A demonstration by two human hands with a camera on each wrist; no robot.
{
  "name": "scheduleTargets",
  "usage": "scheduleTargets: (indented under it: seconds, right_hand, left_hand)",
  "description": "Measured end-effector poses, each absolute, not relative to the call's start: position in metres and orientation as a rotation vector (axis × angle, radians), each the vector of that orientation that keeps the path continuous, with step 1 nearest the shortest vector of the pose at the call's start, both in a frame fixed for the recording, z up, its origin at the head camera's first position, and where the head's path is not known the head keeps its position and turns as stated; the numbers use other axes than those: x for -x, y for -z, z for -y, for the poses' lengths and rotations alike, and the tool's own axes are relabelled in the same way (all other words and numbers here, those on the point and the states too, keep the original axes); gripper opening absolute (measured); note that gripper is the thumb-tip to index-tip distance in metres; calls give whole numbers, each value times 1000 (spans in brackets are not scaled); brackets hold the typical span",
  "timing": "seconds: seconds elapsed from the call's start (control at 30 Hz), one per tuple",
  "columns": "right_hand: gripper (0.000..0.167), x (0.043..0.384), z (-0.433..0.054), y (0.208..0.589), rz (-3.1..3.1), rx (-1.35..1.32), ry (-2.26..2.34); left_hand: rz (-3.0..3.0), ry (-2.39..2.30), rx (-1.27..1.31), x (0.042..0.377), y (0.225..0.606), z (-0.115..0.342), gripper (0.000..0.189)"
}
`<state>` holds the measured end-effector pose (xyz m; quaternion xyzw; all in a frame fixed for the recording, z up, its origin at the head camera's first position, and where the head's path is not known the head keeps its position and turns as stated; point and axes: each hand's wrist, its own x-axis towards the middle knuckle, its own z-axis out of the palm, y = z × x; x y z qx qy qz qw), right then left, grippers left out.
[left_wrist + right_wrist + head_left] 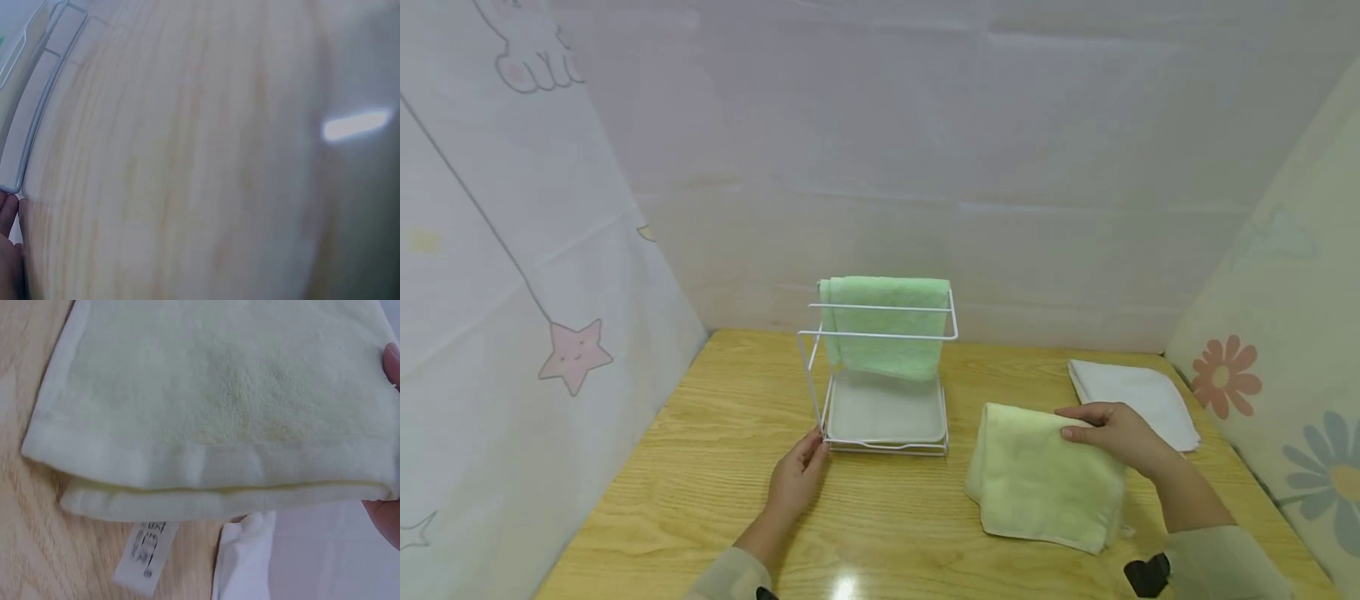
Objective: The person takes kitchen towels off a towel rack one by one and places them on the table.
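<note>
At the near edge, two pale sleeves (1225, 562) reach over the wood-grained yellow-brown desk (700, 467). Taking the rack as the clock's centre, with twelve pointing away from the person, a folded pale-yellow cloth towel (1045, 479) hangs at four o'clock; whether its lower hem touches the desk I cannot tell. The right hand (1116, 433) pinches its upper edge, the grip closed between thumb and fingers, and a white printed label (147, 556) pokes out below a hem in the right wrist view. At seven o'clock, the left hand (796, 477) has its grip closed on the near corner of the white wire rack (880, 336). Inside the rack's base sits a white rectangular tray (887, 412). A folded white cloth (1135, 396) lies at three o'clock. A light-green towel (887, 354) drapes over the rack's farthest bar. Beyond stands a pale fabric backdrop (880, 167).
</note>
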<state>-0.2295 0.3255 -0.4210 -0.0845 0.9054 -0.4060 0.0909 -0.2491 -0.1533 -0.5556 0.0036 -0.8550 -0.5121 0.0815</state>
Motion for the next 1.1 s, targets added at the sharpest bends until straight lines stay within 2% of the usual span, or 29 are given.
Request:
scheduleTargets:
  seconds: [0.5,1.1]
  right_hand:
    - [55,274,-325,475,-2695,179,1180]
    - [53,278,-319,483,-2747,75,1159]
  left_hand:
    - [2566,1548,-7,250,556,154,42]
    - [2576,1537,-34,250,555,154,40]
